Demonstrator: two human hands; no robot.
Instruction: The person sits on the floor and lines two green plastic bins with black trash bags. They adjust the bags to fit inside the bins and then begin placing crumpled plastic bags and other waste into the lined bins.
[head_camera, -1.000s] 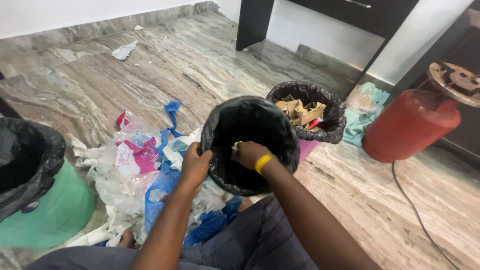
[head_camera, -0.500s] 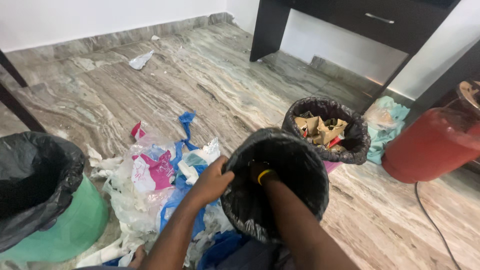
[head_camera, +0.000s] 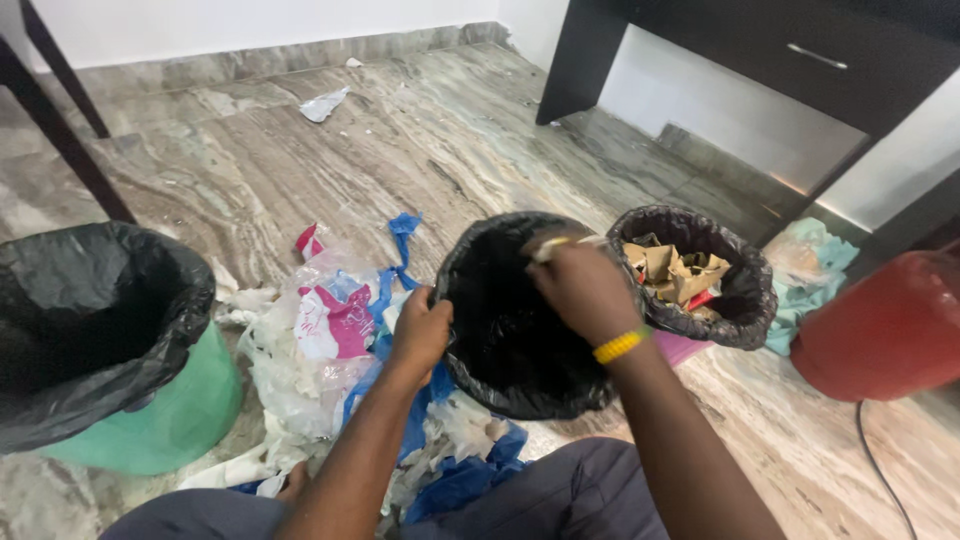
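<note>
A bin lined with a black bag (head_camera: 505, 330) tilts toward me, between my knees. My left hand (head_camera: 420, 332) grips its left rim. My right hand (head_camera: 582, 288), a yellow band on the wrist, is above the bin's far rim, fingers pinched on a small pale strip (head_camera: 558, 243). Left of the bin, a heap of white, pink and blue plastic bags (head_camera: 325, 345) lies on the marble floor.
A green bin with a black liner (head_camera: 100, 340) stands at the left. A second black-lined bin holding cardboard scraps (head_camera: 690, 275) sits just right of my right hand. A red gas cylinder (head_camera: 885, 330), a teal cloth (head_camera: 815, 265), a cable (head_camera: 870, 460) and dark furniture (head_camera: 780, 50) are at the right.
My right hand came up out of the black-lined bin and now holds a pale strip above its rim. My left hand stayed on the rim. The view shifted left.
</note>
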